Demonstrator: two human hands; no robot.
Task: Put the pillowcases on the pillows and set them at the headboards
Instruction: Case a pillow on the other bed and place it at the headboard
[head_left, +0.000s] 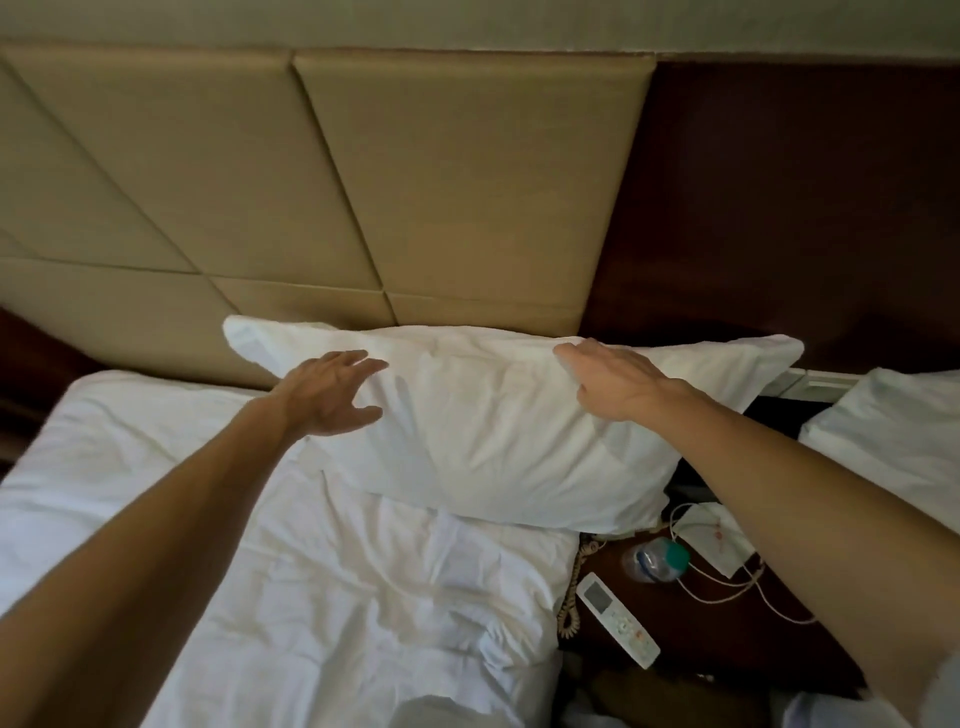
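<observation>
A white pillow in its pillowcase (483, 421) lies at the head of the bed, against the tan padded headboard (322, 182). Its right end overhangs the bed's edge above the nightstand. My left hand (332, 389) is over the pillow's left part with fingers spread; whether it touches the fabric is unclear. My right hand (613, 382) lies flat on the pillow's upper right part, fingers straight. A second white pillow (893, 436) shows at the right edge, on the neighbouring bed.
The bed's white sheet (311, 571) is rumpled below the pillow. A dark nightstand (727, 623) between the beds holds a white remote (618, 618), a plastic bottle (657, 558), a coiled phone cord (569, 597), paper and thin cables. Dark wood panelling (805, 197) stands right of the headboard.
</observation>
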